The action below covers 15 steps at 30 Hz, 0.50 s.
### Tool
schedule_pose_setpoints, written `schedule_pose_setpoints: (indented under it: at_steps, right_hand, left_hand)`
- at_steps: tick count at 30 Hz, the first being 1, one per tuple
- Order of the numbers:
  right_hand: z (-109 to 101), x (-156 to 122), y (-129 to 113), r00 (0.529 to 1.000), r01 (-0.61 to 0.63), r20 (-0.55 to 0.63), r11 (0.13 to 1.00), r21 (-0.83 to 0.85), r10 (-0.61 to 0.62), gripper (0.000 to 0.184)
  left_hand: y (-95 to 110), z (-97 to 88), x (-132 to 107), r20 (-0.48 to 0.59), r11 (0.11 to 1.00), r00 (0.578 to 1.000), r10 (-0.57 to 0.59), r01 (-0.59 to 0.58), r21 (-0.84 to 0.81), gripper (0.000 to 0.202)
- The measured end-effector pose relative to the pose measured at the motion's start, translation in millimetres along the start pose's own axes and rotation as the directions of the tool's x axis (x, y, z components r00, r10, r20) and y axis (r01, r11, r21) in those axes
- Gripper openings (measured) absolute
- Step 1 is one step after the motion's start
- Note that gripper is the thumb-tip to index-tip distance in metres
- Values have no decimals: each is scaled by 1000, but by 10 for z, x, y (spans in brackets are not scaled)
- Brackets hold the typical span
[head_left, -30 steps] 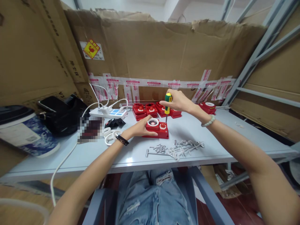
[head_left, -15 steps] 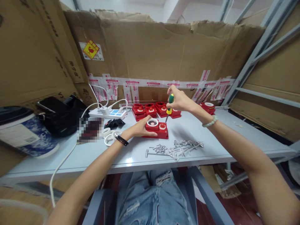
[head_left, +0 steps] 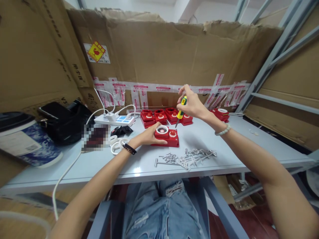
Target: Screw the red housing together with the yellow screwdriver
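While the left hand (head_left: 151,134) is clamped over the left end of a red plastic housing (head_left: 167,143), the right hand (head_left: 193,105) is pinched round a green-and-yellow screwdriver (head_left: 179,115), as the head view shows. The two hands are apart from each other. The housing lies flat on the white counter (head_left: 224,142), roughly midway across, with a white ring and a red dome on its top. The screwdriver leans, its tip down by the housing's far right corner; whether it touches cannot be told. Nearer the counter's front edge lie a heap of small screws (head_left: 170,158) and some T-headed metal rods (head_left: 199,153) tangled with white cord. Behind the held housing stands a row of similar red housings (head_left: 159,117). Left of the left hand are white rings (head_left: 122,143), with a white power strip (head_left: 99,119) farther back.
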State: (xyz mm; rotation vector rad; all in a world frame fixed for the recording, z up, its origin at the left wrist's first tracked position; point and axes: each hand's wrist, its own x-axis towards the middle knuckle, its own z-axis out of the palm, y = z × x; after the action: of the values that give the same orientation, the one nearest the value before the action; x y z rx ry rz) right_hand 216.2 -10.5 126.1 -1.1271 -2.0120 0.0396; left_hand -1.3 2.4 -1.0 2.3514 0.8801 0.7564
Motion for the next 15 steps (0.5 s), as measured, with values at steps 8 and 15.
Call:
schedule_pose_setpoints:
  at_steps: [8,15]
  right_hand:
    - [128,-54,79,896,-231,317,935,-268,312,31]
    - [471,-187,395,588,-276,659,882,-382,469,38]
  left_hand:
    - [-4,1,-4,2,1000,1000,-16,16,4,65]
    - [18,-7,2,15,1000,1000,-21,21,14,63]
